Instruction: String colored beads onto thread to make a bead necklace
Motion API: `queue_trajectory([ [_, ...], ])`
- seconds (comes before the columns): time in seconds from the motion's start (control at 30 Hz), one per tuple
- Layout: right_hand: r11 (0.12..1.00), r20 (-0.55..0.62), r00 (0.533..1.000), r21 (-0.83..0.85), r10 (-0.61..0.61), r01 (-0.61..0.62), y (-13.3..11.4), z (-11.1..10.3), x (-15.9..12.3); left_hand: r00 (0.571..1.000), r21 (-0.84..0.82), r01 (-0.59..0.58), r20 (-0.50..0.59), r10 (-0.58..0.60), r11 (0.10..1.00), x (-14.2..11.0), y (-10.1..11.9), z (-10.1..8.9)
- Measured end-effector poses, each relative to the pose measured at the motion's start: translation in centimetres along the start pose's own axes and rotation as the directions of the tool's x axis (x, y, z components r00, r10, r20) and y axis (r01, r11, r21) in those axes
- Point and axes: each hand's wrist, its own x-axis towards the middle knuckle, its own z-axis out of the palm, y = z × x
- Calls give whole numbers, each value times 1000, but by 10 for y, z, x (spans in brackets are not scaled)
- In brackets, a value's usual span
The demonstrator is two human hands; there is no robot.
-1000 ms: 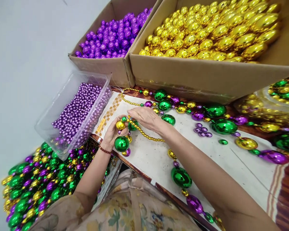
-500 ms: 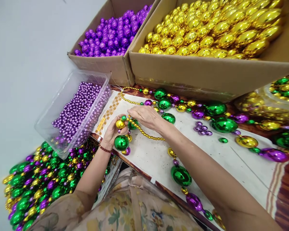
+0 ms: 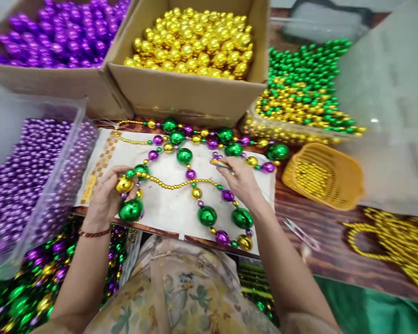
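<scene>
My left hand (image 3: 106, 197) is closed on the end of a bead necklace (image 3: 181, 183), gripping a gold ball (image 3: 124, 185) with a large green ball (image 3: 130, 209) hanging just under it. A thin strand of small gold beads (image 3: 170, 184) runs from that hand across the white cloth (image 3: 167, 204). My right hand (image 3: 238, 178) rests on the cloth to the right, its fingers pinched on a small thin object I cannot make out, next to loose purple beads (image 3: 216, 157). The necklace's green, purple and gold balls loop round the cloth.
Cardboard boxes of purple balls (image 3: 55, 32) and gold balls (image 3: 195, 41) stand at the back. A clear tub of small purple beads (image 3: 24, 171) is at left. A tray of green and gold beads (image 3: 303, 88), a yellow basket (image 3: 322, 174), scissors (image 3: 299, 232) and gold strands (image 3: 393, 241) lie at right.
My right hand has moved away from the left hand to the right across the cloth, drawing out the gold strand. The view has swung right, revealing the basket and green beads.
</scene>
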Motion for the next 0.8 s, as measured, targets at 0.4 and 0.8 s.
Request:
queue_trajectory([
  [0.4,797,-352,912,-478,211,-369,119,-31,-94,997,89,-19,79,12,996,2,14,45],
  [0.8,918,173,924,-152,-341,367,-25,28,-20,966,200,-168,226,121,965,-2,35,57],
])
